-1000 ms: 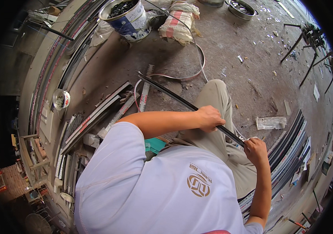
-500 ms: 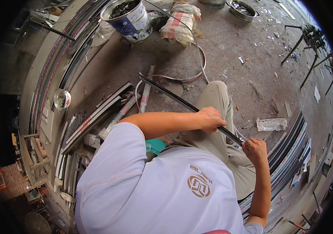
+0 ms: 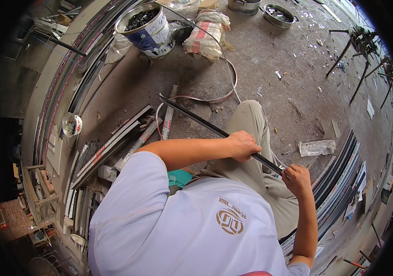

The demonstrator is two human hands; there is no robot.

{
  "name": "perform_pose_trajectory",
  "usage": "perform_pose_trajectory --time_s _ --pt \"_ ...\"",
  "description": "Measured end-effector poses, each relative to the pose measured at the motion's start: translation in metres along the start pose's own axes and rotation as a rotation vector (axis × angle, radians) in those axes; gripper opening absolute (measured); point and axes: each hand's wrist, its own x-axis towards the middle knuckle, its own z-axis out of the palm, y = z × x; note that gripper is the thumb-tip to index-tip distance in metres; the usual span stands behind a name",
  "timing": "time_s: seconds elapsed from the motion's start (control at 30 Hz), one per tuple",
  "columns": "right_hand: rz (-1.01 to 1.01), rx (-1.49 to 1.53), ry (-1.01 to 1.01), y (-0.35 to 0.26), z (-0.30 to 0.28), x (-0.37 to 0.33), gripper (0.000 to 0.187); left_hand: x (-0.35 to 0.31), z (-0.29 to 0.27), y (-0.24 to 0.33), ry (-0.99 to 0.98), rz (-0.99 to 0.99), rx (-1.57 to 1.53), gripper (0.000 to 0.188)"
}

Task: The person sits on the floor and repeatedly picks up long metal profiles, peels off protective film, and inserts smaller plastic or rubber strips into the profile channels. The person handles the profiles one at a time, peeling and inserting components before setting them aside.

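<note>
A long black metal profile bar (image 3: 201, 121) lies slantwise across my raised leg, its far end up and to the left. My left hand (image 3: 244, 146) is wrapped over its middle, just above the knee. At the bar's near right end my right hand (image 3: 297, 180) closes its fingers on the tip. Whether those fingers also pinch a small part there is hidden. A thin pale strip (image 3: 205, 99) loops over the floor beyond the bar and runs behind it.
A bucket of black pieces (image 3: 148, 39) stands far left beside a tied white sack (image 3: 206, 37). A round metal pan (image 3: 279, 16) sits at the back. Stacked profiles lie at left (image 3: 109, 152) and right (image 3: 337, 184). A crumpled plastic wrapper (image 3: 317, 148) rests near my leg.
The view has shifted slightly, so everything sits a little lower or further left. Both hands keep their hold on the bar, with little other movement.
</note>
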Motion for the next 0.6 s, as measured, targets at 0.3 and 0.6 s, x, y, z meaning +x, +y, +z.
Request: perform_pose_trajectory --time_s 0.3,0.6 --pt "0.338 0.084 0.305 0.024 -0.021 -0.040 0.009 -0.007 0.003 -0.001 0.119 -0.005 -0.030 0.033" --pt "1.281 0.129 0.854 0.100 0.097 -0.324 0.021 -0.012 -0.007 0.016 0.270 -0.030 0.012 0.035"
